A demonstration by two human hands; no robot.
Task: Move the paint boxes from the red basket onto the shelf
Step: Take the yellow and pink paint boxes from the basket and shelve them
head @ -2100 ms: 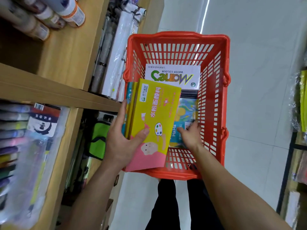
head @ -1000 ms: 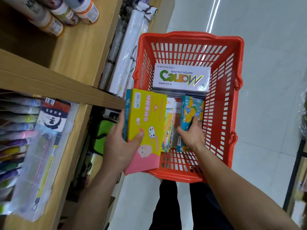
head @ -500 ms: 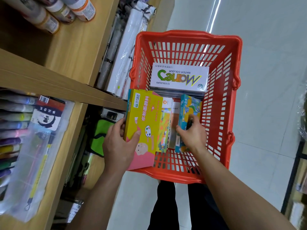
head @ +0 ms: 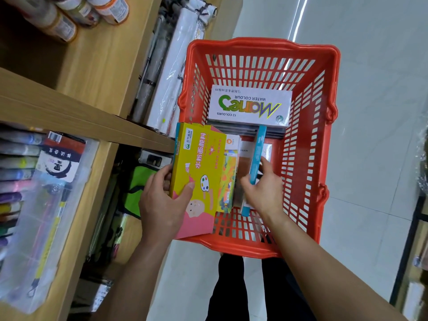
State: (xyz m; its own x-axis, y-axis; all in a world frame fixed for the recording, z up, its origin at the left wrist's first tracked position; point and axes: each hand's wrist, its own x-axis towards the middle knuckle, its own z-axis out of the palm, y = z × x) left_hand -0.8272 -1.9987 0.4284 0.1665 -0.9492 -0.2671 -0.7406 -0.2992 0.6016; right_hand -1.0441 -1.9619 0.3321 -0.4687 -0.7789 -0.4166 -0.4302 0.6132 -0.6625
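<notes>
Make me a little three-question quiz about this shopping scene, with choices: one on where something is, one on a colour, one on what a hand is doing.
1. Where does the white watercolour box lie?
A. At the far end of the basket
B. On the wooden shelf
C. On the floor

2. What colour is the basket?
A. Blue
B. Red
C. Green

3. What is the right hand doing?
A. Hanging empty
B. Gripping the basket rim
C. Gripping a thin blue box standing on edge

Answers: 1 A, the box rests flat inside against the far wall. 2 B, its slotted walls are plainly red. 3 C, the fingers close around the blue box, while the left hand holds a yellow box.
</notes>
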